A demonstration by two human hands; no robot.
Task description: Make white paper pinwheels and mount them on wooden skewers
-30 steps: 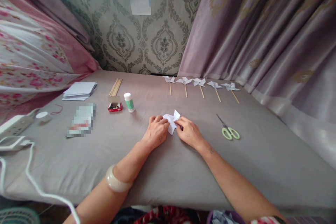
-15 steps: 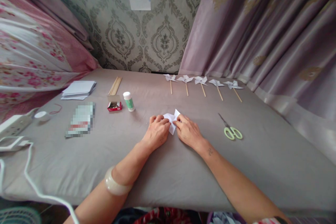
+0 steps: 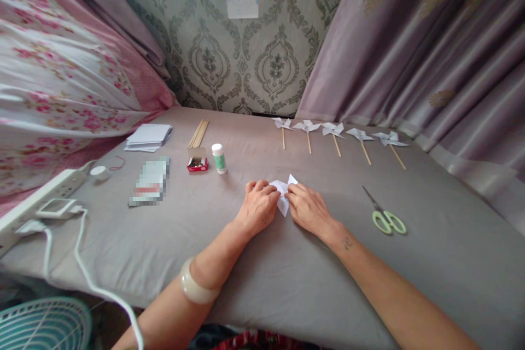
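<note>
Between my two hands, a small white paper pinwheel [image 3: 283,205] rests low over the cloth-covered table, its blades partly folded in. My left hand [image 3: 260,205] grips its left side with curled fingers. On the other side, my right hand [image 3: 308,206] pinches the paper near the middle, with fingertips close to the left ones. The fingers cover much of the paper, and its centre is only partly seen. Beyond my left hand stand a white-and-green glue bottle [image 3: 219,159] and an open red box [image 3: 197,164] of small metal pieces.
Finished pinwheels on sticks [image 3: 337,130] lie in a row at the back. Green-handled scissors [image 3: 388,220] lie to the right. At left are wooden sticks [image 3: 199,133], a paper stack [image 3: 148,136], a blurred packet [image 3: 151,181] and a power strip [image 3: 61,190] with a white cable.
The view has turned a little to the left, so everything appears shifted right. Both hands stay on the paper, and my right fingers have moved slightly over its upper right blade.
</note>
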